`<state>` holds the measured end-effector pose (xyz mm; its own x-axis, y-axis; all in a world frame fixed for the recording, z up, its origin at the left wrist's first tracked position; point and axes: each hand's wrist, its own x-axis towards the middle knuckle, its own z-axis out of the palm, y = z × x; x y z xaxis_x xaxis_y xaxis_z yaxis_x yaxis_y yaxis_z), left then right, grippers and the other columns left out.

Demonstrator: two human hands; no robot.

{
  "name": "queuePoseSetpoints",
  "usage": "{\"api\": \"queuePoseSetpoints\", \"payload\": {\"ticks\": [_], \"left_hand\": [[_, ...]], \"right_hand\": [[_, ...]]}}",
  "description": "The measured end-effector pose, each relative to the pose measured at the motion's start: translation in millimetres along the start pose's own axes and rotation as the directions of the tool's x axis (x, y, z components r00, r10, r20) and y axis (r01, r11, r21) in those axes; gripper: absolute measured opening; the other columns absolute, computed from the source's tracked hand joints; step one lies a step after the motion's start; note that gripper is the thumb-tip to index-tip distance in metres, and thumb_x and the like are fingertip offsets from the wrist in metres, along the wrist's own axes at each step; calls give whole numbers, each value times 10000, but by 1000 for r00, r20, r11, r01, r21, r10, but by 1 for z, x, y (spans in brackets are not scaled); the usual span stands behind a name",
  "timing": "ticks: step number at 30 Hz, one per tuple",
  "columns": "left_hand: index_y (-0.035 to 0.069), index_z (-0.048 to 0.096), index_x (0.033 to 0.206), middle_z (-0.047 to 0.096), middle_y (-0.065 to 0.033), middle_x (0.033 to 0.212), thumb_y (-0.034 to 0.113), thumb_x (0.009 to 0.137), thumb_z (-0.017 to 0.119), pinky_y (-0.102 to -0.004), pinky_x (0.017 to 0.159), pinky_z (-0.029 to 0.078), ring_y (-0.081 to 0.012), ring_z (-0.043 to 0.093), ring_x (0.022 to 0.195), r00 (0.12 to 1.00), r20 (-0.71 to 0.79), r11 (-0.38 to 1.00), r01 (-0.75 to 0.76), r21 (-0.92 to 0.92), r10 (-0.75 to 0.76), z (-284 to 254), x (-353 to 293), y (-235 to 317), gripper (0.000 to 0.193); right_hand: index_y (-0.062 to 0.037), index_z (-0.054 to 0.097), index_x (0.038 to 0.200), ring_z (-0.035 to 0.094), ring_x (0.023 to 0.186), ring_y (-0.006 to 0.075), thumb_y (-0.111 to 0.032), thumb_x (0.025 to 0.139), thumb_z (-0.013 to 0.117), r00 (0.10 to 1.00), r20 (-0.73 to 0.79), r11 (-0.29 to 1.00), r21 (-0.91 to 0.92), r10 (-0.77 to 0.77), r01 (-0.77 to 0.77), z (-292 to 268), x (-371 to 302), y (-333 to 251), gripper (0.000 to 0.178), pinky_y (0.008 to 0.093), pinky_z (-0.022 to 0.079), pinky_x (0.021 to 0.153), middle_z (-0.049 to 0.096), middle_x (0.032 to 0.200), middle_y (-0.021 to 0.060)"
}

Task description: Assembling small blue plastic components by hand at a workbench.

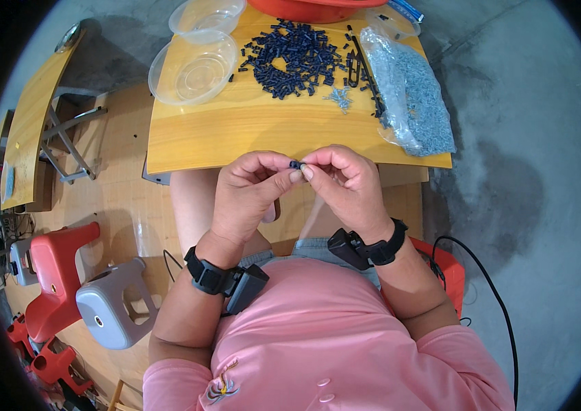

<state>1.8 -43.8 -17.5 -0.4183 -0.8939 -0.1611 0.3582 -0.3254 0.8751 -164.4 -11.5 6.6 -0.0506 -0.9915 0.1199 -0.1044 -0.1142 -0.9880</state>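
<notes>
Just off the table's near edge, my two hands meet at the fingertips around a small dark blue plastic piece [295, 164]. My left hand [253, 188] pinches its left side between thumb and forefinger. At its right end, my right hand [345, 185] is closed in a pinch too; anything else between those fingertips is hidden. Beyond the hands, a heap of similar dark blue pieces [290, 58] spreads over the wooden table [235, 130]. Beside the heap lies a small pile of silvery screw-like parts [340, 99].
A clear bag of small silvery parts [420, 103] lies at the table's right, beside thin black strips [367, 72]. Clear round tubs [157, 75] stand at the left, and a red basin [311, 12] at the far edge. Red [51, 281] and grey stools [109, 308] stand on the floor left.
</notes>
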Motion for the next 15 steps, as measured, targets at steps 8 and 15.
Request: {"api": "queuePoseSetpoints", "payload": {"ticks": [8,15], "left_hand": [[31,669,1022,680,-43,882,34,832,699,-165,597,448,-72,602,739,1000,0,998,6,-57,-6,-2,-1,-3,193],[36,681,1043,675,-2,868,89,852,692,-180,637,452,-58,555,719,997,-6,991,74,-111,-75,-2,0,-3,199]], "right_hand": [[40,618,917,624,755,66,2,865,627,997,30,995,68,75,-77,1,-3,-2,65,194,508,637,651,870,55],[38,624,924,621,754,65,-6,862,634,996,46,990,117,75,-79,4,-4,-1,77,189,498,639,651,880,50]]}}
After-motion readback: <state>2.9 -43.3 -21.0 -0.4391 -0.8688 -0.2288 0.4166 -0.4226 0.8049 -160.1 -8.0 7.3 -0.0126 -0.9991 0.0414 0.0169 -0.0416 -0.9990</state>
